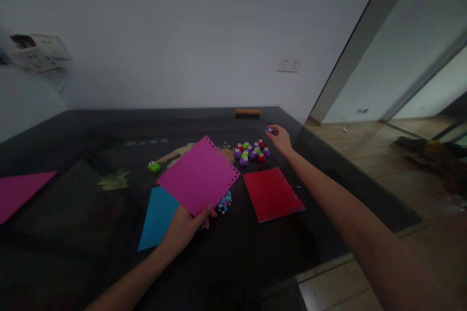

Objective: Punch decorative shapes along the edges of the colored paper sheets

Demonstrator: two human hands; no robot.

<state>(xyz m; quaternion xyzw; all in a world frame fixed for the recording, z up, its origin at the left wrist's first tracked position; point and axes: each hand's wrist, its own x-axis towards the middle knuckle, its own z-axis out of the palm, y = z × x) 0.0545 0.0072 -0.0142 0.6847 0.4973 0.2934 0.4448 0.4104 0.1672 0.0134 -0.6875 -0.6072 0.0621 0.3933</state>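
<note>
My left hand [186, 227] grips the lower corner of a pink sheet of paper [199, 175], thumb on top. Small holes run along the sheet's right edges. Out to the right, my right hand [280, 139] pinches a small purple one-eyed figure [269, 130] above the table. Below it sits a cluster of similar red, green and purple one-eyed figures [251, 152]. A blue sheet [155, 216] lies partly hidden under my left hand and the pink one. A red sheet [272, 193] with holes along its right edge lies to the right. Small blue and pink paper bits [224, 201] are scattered between them.
A green one-eyed figure [154, 166] sits left of the pink sheet. Another pink sheet [24, 192] lies far left on the dark, glossy table [233, 262]. A brown roll [248, 112] lies at the back by the wall, below a socket [288, 64].
</note>
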